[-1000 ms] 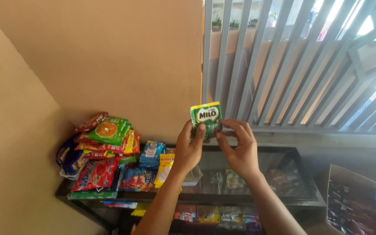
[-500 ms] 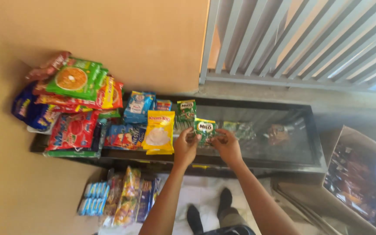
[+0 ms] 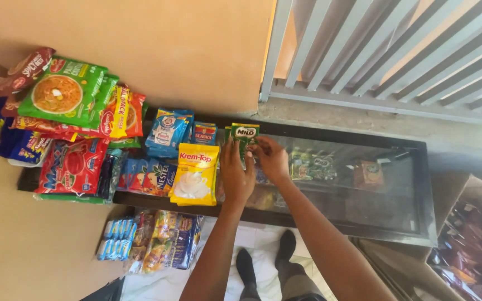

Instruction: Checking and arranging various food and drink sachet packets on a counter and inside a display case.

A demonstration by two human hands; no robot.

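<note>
Both my hands hold a small green sachet [image 3: 245, 135] upright over the glass top of a black-framed display case [image 3: 364, 184]. My left hand [image 3: 235, 173] grips its left lower edge, my right hand [image 3: 270, 158] pinches its right side. Just left of it stand a yellow sachet pack [image 3: 195, 174] and a small blue-red sachet [image 3: 203, 134]. Another green sachet seems to sit right behind the held one.
Blue sachets [image 3: 167, 132], a red packet [image 3: 73, 166] and green noodle packs [image 3: 62, 93] crowd the case's left end against a tan wall. More packets [image 3: 157, 239] hang below the front edge. A cardboard box [image 3: 470, 245] sits at right, and a grey window grille [image 3: 386, 50] runs above.
My view has dropped from the grille toward the case. Both hands have carried the green sachet down and set it near the row of packets on the glass.
</note>
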